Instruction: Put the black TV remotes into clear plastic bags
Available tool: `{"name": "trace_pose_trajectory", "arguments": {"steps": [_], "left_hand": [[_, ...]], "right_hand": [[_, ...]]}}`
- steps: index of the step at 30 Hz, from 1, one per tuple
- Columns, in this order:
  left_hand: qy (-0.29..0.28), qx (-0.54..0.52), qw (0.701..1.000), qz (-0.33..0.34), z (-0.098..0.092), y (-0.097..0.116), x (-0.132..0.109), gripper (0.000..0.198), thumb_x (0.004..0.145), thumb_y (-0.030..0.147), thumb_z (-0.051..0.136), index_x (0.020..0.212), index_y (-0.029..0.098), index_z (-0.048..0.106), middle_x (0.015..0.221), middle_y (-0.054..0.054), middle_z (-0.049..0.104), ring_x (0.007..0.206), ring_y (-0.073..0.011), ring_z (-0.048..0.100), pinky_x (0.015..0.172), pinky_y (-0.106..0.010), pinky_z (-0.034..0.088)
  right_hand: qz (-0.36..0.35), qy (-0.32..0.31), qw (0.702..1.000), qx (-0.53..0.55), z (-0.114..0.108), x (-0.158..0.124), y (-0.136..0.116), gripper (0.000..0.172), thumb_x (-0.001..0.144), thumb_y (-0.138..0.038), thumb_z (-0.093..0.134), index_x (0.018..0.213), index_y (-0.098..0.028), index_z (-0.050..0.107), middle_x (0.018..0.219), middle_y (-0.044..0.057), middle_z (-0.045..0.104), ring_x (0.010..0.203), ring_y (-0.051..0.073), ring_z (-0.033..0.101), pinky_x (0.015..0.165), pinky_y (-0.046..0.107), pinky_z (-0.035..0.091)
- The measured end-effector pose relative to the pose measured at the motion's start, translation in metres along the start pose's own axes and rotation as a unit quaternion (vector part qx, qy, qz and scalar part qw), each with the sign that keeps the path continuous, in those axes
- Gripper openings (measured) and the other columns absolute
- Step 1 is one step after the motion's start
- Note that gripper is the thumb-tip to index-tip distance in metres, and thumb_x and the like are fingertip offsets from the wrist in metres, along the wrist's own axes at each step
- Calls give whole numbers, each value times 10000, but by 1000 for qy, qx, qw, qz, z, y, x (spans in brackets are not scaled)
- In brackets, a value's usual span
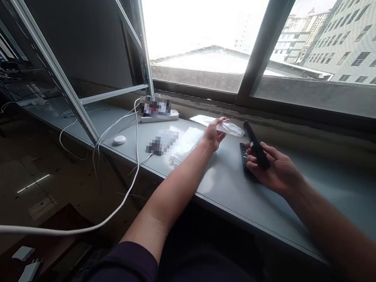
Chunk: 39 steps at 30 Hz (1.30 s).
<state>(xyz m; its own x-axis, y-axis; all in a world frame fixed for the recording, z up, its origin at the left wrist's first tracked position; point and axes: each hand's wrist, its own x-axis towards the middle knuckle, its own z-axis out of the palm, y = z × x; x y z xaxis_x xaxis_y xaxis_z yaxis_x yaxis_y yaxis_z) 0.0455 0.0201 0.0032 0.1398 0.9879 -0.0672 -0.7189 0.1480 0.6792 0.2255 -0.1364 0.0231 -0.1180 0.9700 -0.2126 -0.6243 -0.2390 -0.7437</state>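
Note:
My left hand [212, 136] reaches forward with its fingers closed on a thin, white, partly see-through plastic bag [233, 128], held just above the desk by the window sill. More white plastic wrapping [186, 145] lies flat beside that wrist. In my right hand [276, 169] is a black flashlight-like cylinder [255, 143], tilted up and to the left, with a small light band midway. Under this hand rests a black object with rows of keys [243, 155], a remote or small keyboard; my fingers hide much of it.
The grey desk [224, 183] runs along the window. A power strip [159, 118], a round white puck [119, 140] and a blurred-out item [162, 143] sit on its left. A white cable [129, 189] hangs over the front edge, near a slanted metal frame [55, 68].

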Motion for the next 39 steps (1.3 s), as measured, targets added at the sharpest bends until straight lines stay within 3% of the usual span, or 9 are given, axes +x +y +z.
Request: {"name": "trace_pose_trajectory", "arguments": {"steps": [4,10,12,17,20,24,29,32,39], "left_hand": [[5,2,1000,-2,2,2,-2,100,987,242,771,1068,198,812,1210,-68,827,841,-112,714,650,-164,504],[15,-7,1000,-8,1,2,-3,165,970,261,798,1129,226,825,1221,-52,829,878,-121,730,700,-181,547],[12,-13,1000,-9,0,1,-2,187,962,265,808,1145,233,829,1196,-48,830,868,-119,731,696,-180,546],[-1,11,1000,-5,1,1,-2,115,1002,277,768,1065,202,830,1242,-57,821,829,-93,709,657,-165,503],[-3,10,1000,-5,2,1,-3,104,1015,266,748,1041,198,823,1236,-51,823,804,-84,696,640,-157,499],[0,8,1000,-8,4,3,-5,121,1032,280,729,1063,199,814,1218,-52,831,790,-87,696,626,-152,499],[-1,-30,999,-15,4,5,-8,364,1148,427,545,1141,189,819,1160,-83,837,747,-105,711,580,-172,513],[15,-65,998,2,3,7,-8,379,1151,446,543,1205,192,819,1096,-84,833,740,-117,721,564,-178,514],[45,-98,994,36,3,14,-9,395,1129,481,582,1191,167,813,1192,-112,821,874,-150,781,639,-189,545]], "right_hand": [[-29,18,998,-56,-6,5,3,255,870,-91,799,1037,-278,753,1038,65,781,868,217,760,755,343,752],[-183,-3,954,-239,-7,4,11,383,773,-312,1005,1073,-308,767,1123,29,829,1170,303,823,1054,500,710],[-279,-4,902,-331,-5,1,12,384,790,-387,1022,1072,-309,773,1130,44,839,1225,358,815,1123,589,666],[-520,-37,689,-503,-3,-7,13,127,969,-244,829,1067,-325,819,1249,80,817,1367,379,751,1251,631,561],[-557,-43,636,-532,-5,-6,12,230,993,-156,744,1121,-331,821,1260,73,827,1395,367,737,1248,620,555],[-517,-16,657,-548,-10,-4,14,166,996,-285,814,1159,-316,827,1236,72,848,1250,366,797,1185,595,594],[-389,49,786,-478,-9,-3,16,370,965,-557,873,1217,-291,825,1085,49,856,971,308,820,900,467,703],[-335,60,838,-426,-4,-7,14,395,1010,-596,816,1272,-300,817,956,24,818,782,246,770,734,389,686],[-289,71,865,-405,-1,-9,13,413,973,-579,849,1266,-292,806,733,5,723,581,213,632,482,321,524]]}}
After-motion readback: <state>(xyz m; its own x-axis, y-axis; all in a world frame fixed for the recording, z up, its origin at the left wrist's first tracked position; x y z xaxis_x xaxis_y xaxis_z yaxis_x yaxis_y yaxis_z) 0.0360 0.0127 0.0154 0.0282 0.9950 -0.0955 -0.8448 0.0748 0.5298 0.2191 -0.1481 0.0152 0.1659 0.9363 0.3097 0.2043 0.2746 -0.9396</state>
